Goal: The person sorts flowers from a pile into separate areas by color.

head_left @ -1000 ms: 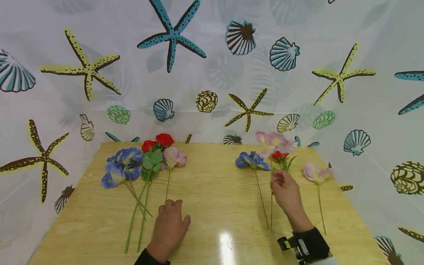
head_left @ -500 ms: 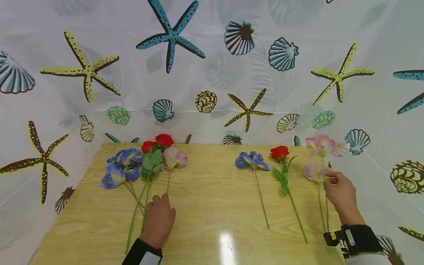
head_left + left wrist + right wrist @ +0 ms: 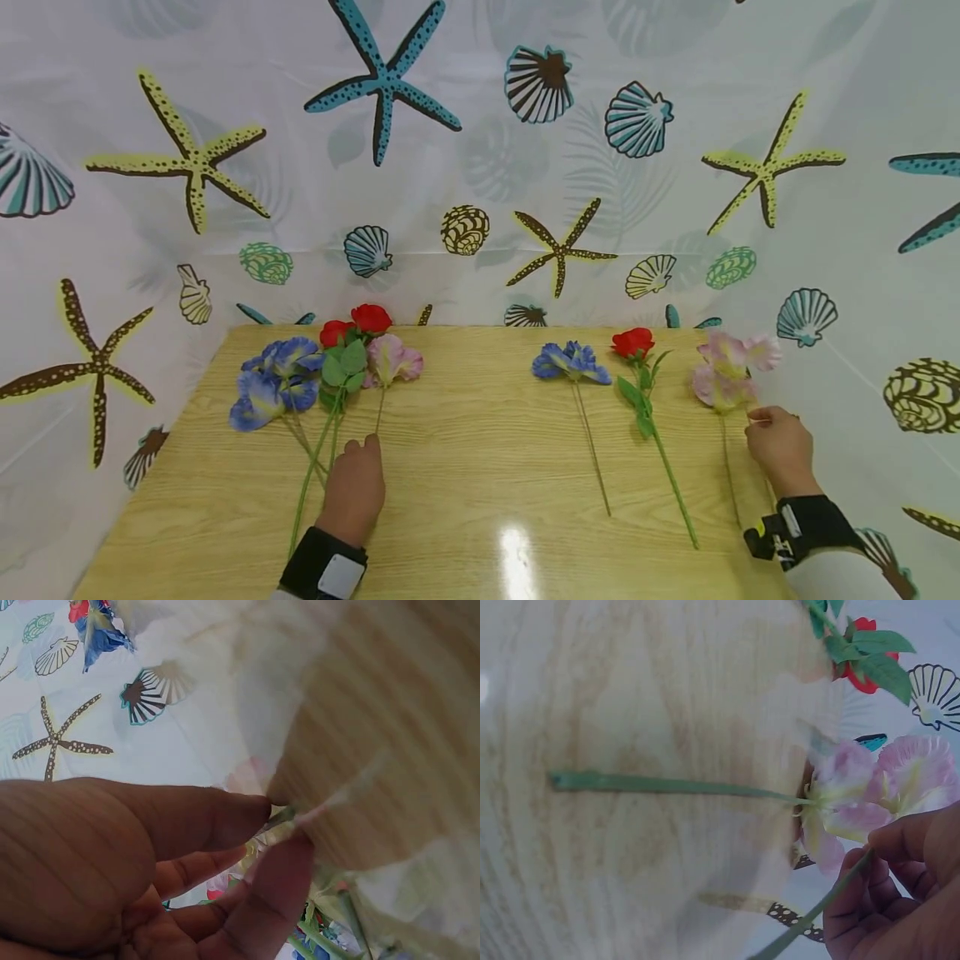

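My right hand (image 3: 782, 452) pinches the thin green stem of a pink flower (image 3: 762, 352) at the table's right side. Its bloom overlaps a second pink flower (image 3: 718, 388), whose stem (image 3: 667, 784) lies straight along the wood. At the left, my left hand (image 3: 354, 493) reaches the stem of another pink flower (image 3: 392, 362). The left wrist view has thumb and forefinger pinching a piece of green stem (image 3: 281, 817), though that picture is blurred. Beside this hand lie two red roses (image 3: 371, 318) with green leaves and a cluster of blue flowers (image 3: 277, 375).
A blue flower (image 3: 572, 362) and a red rose (image 3: 633, 342) lie spaced apart right of the middle of the wooden table (image 3: 465, 442). Behind it hangs a white cloth (image 3: 450, 175) printed with starfish and shells.
My right hand has carried its pink flower rightward, from over the rose to beside the other pink flower, then lowered it. My left hand has moved slightly left and up to the pink flower's stem.
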{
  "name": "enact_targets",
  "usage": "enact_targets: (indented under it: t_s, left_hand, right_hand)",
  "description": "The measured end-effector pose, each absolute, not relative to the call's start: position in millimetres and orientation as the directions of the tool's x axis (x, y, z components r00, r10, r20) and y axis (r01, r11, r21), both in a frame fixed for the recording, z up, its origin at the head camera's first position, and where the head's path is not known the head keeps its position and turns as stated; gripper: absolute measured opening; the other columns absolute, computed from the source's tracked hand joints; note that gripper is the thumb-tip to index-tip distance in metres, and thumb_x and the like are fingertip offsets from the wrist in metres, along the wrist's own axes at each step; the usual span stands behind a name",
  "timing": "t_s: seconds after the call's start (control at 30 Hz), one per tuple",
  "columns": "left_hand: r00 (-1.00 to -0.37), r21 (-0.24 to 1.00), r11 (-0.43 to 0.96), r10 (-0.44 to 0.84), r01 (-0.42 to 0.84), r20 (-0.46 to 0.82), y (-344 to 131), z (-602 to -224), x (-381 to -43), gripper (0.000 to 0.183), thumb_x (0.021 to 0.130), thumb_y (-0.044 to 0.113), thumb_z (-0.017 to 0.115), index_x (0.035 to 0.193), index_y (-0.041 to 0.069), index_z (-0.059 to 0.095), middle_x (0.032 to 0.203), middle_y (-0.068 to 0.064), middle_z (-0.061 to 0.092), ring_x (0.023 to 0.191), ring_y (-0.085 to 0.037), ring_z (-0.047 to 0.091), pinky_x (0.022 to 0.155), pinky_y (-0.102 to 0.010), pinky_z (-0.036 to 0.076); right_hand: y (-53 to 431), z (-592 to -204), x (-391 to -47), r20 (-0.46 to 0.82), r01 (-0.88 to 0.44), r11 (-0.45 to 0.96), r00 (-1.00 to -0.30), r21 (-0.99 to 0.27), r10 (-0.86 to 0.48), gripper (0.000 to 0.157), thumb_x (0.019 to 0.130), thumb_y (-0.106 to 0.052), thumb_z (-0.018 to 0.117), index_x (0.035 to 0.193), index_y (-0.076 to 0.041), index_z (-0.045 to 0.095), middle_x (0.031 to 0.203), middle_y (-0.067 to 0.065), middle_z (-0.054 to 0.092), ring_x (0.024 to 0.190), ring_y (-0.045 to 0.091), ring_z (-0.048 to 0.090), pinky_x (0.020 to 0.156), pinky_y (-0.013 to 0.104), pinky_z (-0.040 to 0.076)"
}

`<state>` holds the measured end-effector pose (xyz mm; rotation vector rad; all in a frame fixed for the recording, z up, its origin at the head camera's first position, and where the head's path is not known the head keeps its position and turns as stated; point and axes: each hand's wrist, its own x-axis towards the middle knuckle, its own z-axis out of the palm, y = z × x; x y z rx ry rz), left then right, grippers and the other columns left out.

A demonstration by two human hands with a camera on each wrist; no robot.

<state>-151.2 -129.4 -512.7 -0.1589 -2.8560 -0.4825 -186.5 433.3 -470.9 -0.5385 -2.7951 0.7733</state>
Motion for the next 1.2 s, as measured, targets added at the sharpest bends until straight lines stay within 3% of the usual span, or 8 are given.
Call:
enact_targets:
  t_s: [0.43, 1.07, 1.2]
  left_hand:
    - [-0.968, 0.305, 0.941, 0.073, 0.147, 0.242, -127.5, -511.5, -149.3, 0.018, 0.085, -0.005, 0.047, 0.101, -0.011, 0.054, 0.076, -0.026, 0.054, 0.053, -0.034, 0.052, 0.046, -0.046, 0.049]
    - [-0.984, 0.335, 0.936, 0.051, 0.107, 0.170, -129.6, -511.6, -149.9, 0.024, 0.083, -0.004, 0.051, 0.105, -0.012, 0.051, 0.081, -0.028, 0.054, 0.054, -0.035, 0.053, 0.046, -0.047, 0.050]
    - [-0.986, 0.342, 0.933, 0.059, 0.110, 0.157, -130.6, -509.0, -150.2, 0.025, 0.081, -0.005, 0.052, 0.105, -0.013, 0.051, 0.080, -0.028, 0.053, 0.054, -0.035, 0.052, 0.046, -0.046, 0.049]
  right_hand:
    - [433.9, -487.7, -184.2, 0.106, 0.303, 0.844, -0.917, -0.442, 0.385, 0.032, 0.084, -0.012, 0.051, 0.103, 0.014, 0.051, 0.090, 0.034, 0.058, 0.061, 0.034, 0.052, 0.054, 0.046, 0.042]
    - [428.2, -491.3, -188.2, 0.071, 0.295, 0.827, -0.926, -0.478, 0.372, 0.040, 0.089, -0.021, 0.048, 0.109, 0.013, 0.049, 0.100, 0.036, 0.055, 0.073, 0.040, 0.053, 0.058, 0.048, 0.043]
    - [459.0, -528.5, -207.0, 0.137, 0.272, 0.841, -0.918, -0.467, 0.373, 0.048, 0.091, -0.035, 0.043, 0.112, 0.007, 0.050, 0.103, 0.032, 0.054, 0.078, 0.040, 0.052, 0.060, 0.049, 0.042]
